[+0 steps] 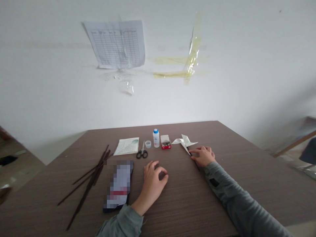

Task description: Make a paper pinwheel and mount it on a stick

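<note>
Paper pinwheel [184,141] on a dark stick [190,152] lies just past the fingertips [194,151] of the right hand [202,156], slightly to their left. Stick's long axis runs diagonally back under that hand, which is the nearer one. Right fingers lie together along the stick; can't tell if clamped. Left hand [153,184] is farther off, fingers curled, holding nothing, beside a pixelated, unreadable packet [118,184]; scissors [142,153] lie ahead of those fingers.
</note>
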`<state>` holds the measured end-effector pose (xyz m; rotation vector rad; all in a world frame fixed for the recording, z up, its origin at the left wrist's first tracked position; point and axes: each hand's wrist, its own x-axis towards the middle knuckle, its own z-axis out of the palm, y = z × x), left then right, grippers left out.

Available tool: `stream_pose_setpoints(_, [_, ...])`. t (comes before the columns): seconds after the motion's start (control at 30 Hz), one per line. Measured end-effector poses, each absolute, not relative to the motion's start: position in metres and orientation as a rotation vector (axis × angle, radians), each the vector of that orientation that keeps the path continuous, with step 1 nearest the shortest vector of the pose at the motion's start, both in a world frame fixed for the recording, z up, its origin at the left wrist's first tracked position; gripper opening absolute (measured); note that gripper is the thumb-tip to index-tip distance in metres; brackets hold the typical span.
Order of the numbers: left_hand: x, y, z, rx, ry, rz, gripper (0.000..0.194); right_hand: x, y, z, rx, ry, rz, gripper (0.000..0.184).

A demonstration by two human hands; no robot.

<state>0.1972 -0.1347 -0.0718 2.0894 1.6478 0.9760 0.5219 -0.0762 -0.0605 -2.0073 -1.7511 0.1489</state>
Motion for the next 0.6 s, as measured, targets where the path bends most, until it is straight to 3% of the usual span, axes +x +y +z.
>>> stream_pose_setpoints(0.6, [0.188, -0.137, -0.071, 2.119, 1.648, 0.905, 0.015, 0.584, -0.063, -0.061, -2.213, -1.527, 0.082, 0.030])
